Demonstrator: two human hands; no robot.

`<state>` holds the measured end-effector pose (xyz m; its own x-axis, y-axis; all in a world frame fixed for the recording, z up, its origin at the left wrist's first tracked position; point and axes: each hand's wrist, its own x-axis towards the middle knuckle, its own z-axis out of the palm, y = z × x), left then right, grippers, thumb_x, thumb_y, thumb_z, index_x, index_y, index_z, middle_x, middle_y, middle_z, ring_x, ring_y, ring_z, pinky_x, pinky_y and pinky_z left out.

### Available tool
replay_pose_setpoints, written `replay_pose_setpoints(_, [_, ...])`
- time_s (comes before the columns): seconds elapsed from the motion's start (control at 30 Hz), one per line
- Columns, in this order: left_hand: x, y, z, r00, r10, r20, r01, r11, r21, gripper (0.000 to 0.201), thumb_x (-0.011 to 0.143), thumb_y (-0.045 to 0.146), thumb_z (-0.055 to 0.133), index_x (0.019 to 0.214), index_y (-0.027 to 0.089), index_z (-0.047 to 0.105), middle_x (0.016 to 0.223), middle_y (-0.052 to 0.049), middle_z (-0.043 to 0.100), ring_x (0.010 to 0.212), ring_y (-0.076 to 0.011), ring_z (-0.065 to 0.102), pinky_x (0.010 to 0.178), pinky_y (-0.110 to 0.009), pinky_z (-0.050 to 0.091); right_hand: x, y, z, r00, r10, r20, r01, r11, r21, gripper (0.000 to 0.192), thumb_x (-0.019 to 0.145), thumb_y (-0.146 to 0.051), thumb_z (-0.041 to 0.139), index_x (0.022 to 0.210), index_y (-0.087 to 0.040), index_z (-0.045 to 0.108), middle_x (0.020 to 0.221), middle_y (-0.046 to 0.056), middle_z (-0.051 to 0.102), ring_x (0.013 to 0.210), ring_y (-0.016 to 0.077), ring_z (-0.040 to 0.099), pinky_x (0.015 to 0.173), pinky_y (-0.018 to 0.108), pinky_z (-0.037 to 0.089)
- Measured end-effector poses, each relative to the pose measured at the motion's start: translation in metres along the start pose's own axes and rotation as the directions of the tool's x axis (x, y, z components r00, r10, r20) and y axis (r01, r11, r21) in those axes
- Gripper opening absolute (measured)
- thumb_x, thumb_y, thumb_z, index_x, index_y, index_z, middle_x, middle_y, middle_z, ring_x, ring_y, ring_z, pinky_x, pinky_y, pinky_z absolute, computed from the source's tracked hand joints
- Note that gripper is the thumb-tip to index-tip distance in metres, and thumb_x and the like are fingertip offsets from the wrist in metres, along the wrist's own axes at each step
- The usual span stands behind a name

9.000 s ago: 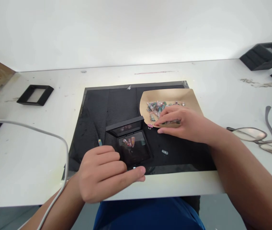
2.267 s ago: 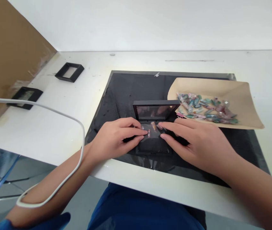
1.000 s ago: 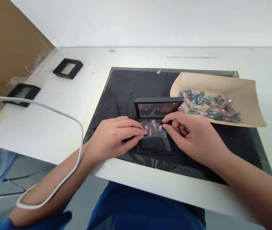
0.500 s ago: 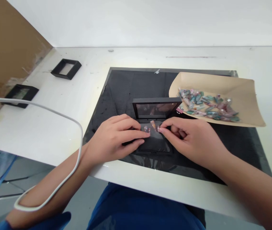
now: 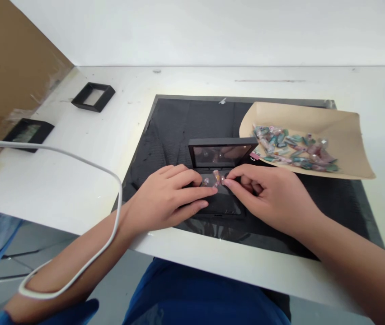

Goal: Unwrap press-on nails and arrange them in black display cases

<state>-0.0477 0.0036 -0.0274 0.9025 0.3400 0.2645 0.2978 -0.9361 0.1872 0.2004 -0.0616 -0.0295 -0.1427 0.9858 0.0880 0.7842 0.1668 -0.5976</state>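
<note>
**Both hands at the open display case**

From my remote station I see a small black hinged display case lying open near the front edge of a black textured mat, its lid upright at the far side. A few small pink decorated nail tips rest on the case's clear film. My left hand lies flat over the case's left side, fingers extended and together, the forefinger touching the film beside the tips. My right hand approaches from the case's right, thumb and forefinger pinched at one tip; whether it is lifted I cannot tell. Right of the case, a tan paper sheet carries a heap of loose teal and pink nail tips.
</note>
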Motion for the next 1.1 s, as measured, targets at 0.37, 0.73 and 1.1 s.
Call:
replay_pose_setpoints(0.37, [0.0012,0.0009,-0.0008,1.0,-0.029,0.012,0.028,1.0,0.009,0.038,0.103,0.039,0.052,0.131,0.016,0.062,0.11,-0.007,0.068,0.096,-0.0193,0.062,0.082,-0.033,0.048,-0.0025,0.0009,0.0026,0.989,-0.14,-0.044,0.138,0.989,-0.056,0.03,0.096,-0.028,0.061,0.124,-0.023,0.071,0.069,-0.004,0.065,0.053,0.0107,0.051,0.055,0.026,0.038])
replay_pose_setpoints(0.73, [0.0005,0.0017,-0.0011,0.999,-0.036,0.037,0.033,0.997,0.074,0.041,0.104,0.04,0.051,0.135,0.015,0.059,0.11,-0.008,0.07,0.092,-0.0193,0.062,0.078,-0.034,0.049,-0.0015,-0.0001,0.0011,0.976,-0.218,0.005,0.217,0.965,-0.145,0.033,0.099,-0.026,0.057,0.127,-0.027,0.073,0.083,0.001,0.074,0.062,0.0127,0.061,0.059,0.026,0.043])
replay_pose_setpoints(1.1, [-0.0011,0.0012,-0.0024,0.99,-0.139,-0.026,0.14,0.987,0.074,0.04,0.101,0.038,0.056,0.133,0.015,0.061,0.113,-0.01,0.068,0.098,-0.0227,0.063,0.084,-0.038,0.052,-0.003,0.0056,-0.0008,0.97,-0.243,-0.001,0.242,0.966,-0.085,0.036,0.098,-0.025,0.057,0.132,-0.021,0.07,0.077,0.001,0.073,0.056,0.0125,0.056,0.058,0.027,0.042])
